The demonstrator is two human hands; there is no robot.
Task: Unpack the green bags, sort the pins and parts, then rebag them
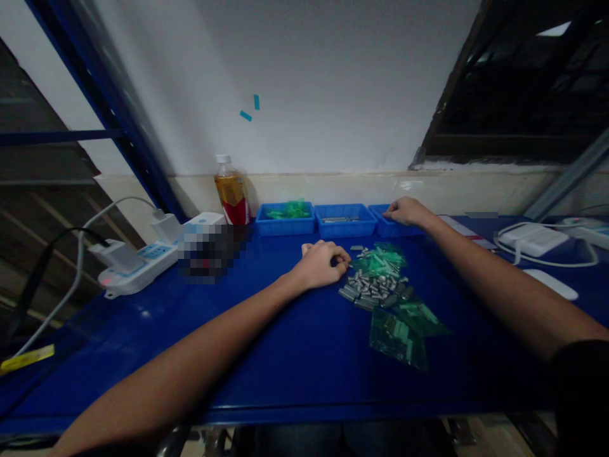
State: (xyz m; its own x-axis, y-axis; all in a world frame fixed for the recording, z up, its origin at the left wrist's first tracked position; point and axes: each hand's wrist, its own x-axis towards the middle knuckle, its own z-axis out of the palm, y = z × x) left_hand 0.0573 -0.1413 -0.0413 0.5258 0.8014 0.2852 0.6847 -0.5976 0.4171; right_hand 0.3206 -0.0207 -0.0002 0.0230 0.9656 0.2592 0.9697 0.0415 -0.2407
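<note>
Clock centre: pile of metal parts (373,289), strewn loose on the bench (285,355); single pieces are hard to separate. Left hand (325,263) is placed at 10 o'clock, beside the pile: fingers curled, thumb and index brought close together; whether anything is pinched can't be told. Right hand (406,211) is held at 1 o'clock, over the 1 o'clock tray (394,230), fingers bent. Its fingertips are partly hidden, so grip and tray contents can't be made out. In the 11 o'clock tray (346,229), slim metal pieces (340,219) are partly masked by the rim. The 10 o'clock tray (285,227) is filled with green material (290,209), detail blurred. Green bags (378,259) are bunched at 12, count unclear. Another bag (397,336) is laid at 5, contents dimly seen through film. Dark item (204,257) towards 9 is blanked by pixelation.
</note>
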